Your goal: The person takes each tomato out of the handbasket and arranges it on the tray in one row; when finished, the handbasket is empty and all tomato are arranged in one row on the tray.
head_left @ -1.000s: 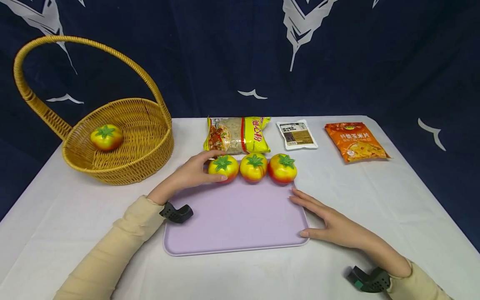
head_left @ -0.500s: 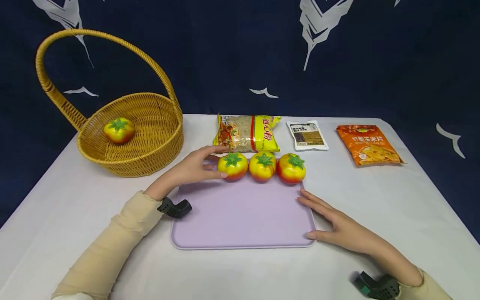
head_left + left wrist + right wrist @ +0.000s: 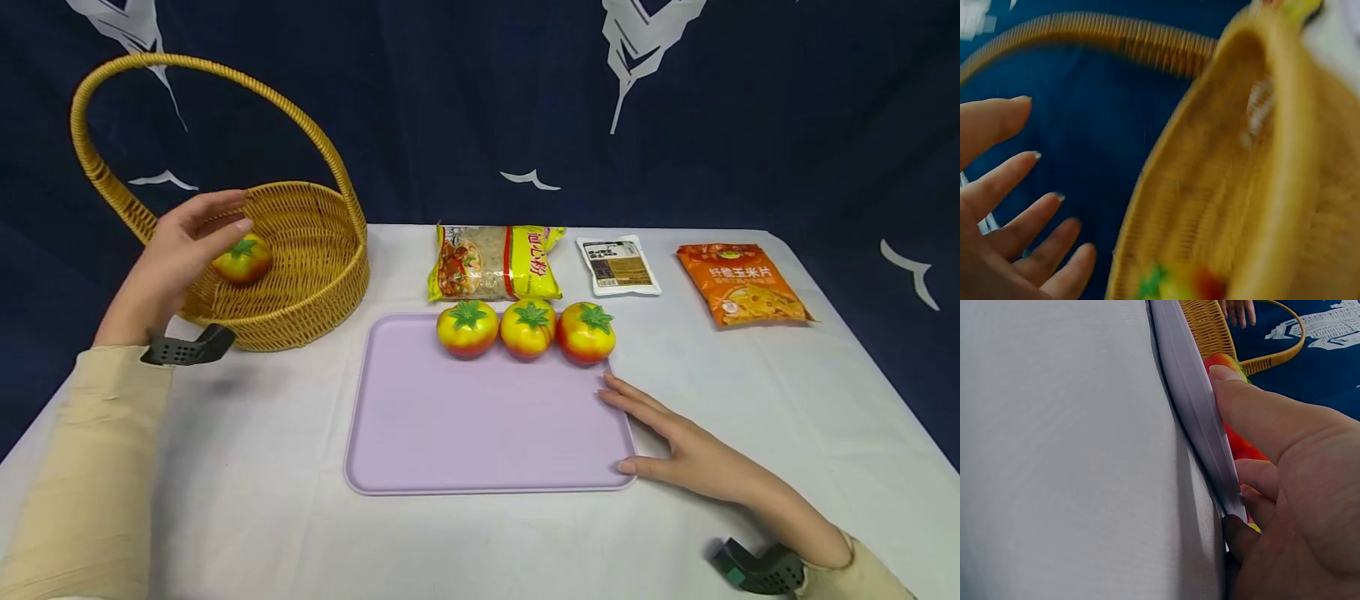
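Observation:
My left hand (image 3: 176, 258) is raised over the left side of the wicker basket (image 3: 303, 229), its fingers spread and holding nothing. Just beside it a yellow-red tomato (image 3: 246, 265) with a green leafy top lies in the basket, partly covered by the hand in the head view. My right hand (image 3: 693, 454) rests at the right edge of a lilac tray (image 3: 480, 425), thumb and straight fingers at the rim. In a row along the tray's back edge sit three similar tomatoes: a left one (image 3: 467, 335), a middle one (image 3: 527, 336) and a right one (image 3: 583, 340).
Behind the tray lie a yellow noodle bag (image 3: 491, 265), a small white-edged packet (image 3: 618, 267) and an orange snack bag (image 3: 742, 283). The basket's tall handle (image 3: 225, 75) arches over it. A dark blue curtain (image 3: 450, 108) hangs behind the white-covered table.
My left hand has let go of the left tomato in the row and moved left to the basket. My right hand has stayed at the tray's edge. The head view has shifted slightly.

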Demonstrator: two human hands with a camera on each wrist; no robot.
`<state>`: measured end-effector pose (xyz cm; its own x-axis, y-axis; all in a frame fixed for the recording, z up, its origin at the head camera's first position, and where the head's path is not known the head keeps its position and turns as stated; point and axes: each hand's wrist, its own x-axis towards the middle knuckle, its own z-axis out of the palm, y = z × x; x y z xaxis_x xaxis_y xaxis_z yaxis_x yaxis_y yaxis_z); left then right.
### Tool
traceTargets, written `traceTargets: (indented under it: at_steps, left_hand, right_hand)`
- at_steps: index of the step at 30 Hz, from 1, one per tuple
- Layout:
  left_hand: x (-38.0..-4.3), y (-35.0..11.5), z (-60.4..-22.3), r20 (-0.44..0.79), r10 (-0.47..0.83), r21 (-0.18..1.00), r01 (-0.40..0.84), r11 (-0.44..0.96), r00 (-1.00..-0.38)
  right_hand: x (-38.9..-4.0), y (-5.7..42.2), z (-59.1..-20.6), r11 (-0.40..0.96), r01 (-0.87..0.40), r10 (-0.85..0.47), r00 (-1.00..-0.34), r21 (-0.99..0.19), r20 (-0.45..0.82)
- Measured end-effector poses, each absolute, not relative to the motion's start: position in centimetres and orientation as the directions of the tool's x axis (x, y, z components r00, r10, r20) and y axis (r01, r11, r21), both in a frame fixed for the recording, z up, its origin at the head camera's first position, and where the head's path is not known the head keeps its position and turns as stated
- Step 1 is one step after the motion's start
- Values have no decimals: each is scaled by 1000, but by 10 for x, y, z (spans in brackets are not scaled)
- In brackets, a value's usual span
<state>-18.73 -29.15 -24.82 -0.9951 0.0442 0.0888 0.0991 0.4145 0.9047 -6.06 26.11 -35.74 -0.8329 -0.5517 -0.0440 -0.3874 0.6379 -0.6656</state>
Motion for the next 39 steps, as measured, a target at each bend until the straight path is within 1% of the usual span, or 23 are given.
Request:
traceTargets:
  at_steps: [3, 5, 7, 11, 14, 17, 20, 22, 24, 26, 34, 37, 39]
  left_hand:
    - [-193, -314, -257, 45, -64, 973, 29, 229, -997]
    - [-195, -322, -262, 12, -111, 994, 0, 113, -994]
    - [-198, -327, -267, -9, -148, 1000, -12, 24, -989]
    - [-201, -331, -271, -15, -206, 998, -3, -58, -978]
    - [-204, -333, -273, -23, -221, 998, -9, -63, -975]
    - [-205, -335, -275, -44, -214, 999, -45, 4, -976]
    - [-205, -336, -278, -66, -181, 982, -96, 165, -981]
    - [-207, -336, -279, -76, -149, 948, -118, 295, -986]
    - [-209, -335, -280, -79, -114, 904, -119, 411, -990]
    - [-211, -333, -281, -83, -85, 868, -114, 483, -993]
    - [-216, -331, -281, -161, 23, 774, -111, 624, -987]
    - [-218, -330, -283, -172, 53, 746, -95, 659, -984]
    - [-219, -329, -285, -158, 70, 725, -68, 685, -985]
  right_hand:
    - [-61, 261, -357, 639, -385, -552, -832, -666, -49]
    - [-61, 261, -356, 637, -384, -553, -831, -668, -50]
    - [-60, 261, -356, 635, -385, -554, -831, -670, -47]
    - [-61, 260, -356, 624, -395, -556, -831, -674, -27]
    - [-60, 260, -357, 618, -397, -554, -832, -679, -17]
    - [-58, 260, -360, 611, -396, -555, -832, -686, -14]
    - [-57, 261, -362, 603, -410, -559, -829, -685, 4]
    - [-58, 261, -362, 596, -420, -562, -827, -684, 18]
    - [-59, 261, -361, 595, -432, -565, -825, -678, 30]
    - [-59, 262, -360, 596, -432, -564, -825, -677, 29]
    - [-59, 262, -358, 597, -443, -572, -820, -669, 32]
    - [-59, 262, -359, 589, -442, -575, -818, -677, 34]
    - [-59, 261, -359, 584, -441, -576, -817, -682, 34]
